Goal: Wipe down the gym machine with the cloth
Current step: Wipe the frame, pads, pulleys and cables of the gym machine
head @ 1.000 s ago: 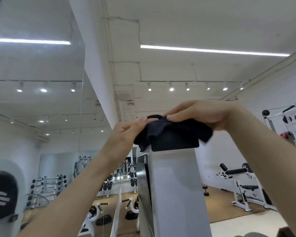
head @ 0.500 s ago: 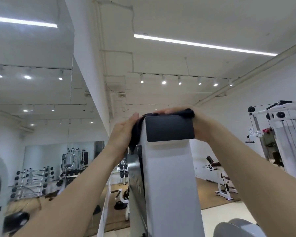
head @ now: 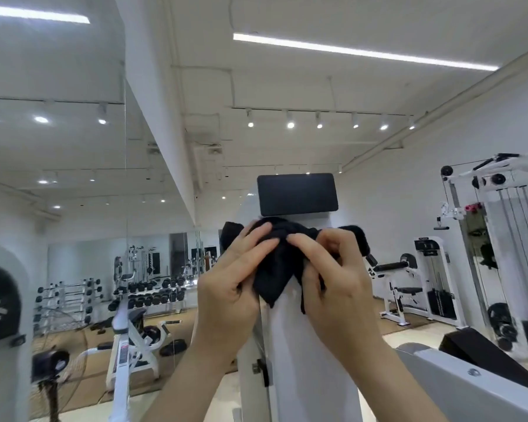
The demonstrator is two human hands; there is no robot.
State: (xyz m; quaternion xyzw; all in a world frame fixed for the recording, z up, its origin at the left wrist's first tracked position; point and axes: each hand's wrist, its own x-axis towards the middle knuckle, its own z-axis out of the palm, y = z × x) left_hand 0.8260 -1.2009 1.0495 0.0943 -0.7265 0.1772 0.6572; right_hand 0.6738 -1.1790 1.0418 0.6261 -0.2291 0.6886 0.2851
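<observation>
In the head view, both hands hold the black cloth (head: 279,269) against the white front of the machine's upright post (head: 302,360), just below its black cap (head: 297,194). Half a second ago the cloth was draped over the top of that cap; now it has come down and the cap is bare. The left hand (head: 235,287) has its grip closed on the cloth, fingers laid across it. The right hand (head: 336,281) pinches a bunched fold with curled fingers. One corner of the cloth hangs between the hands. A cable machine (head: 500,239) stands to the right.
</observation>
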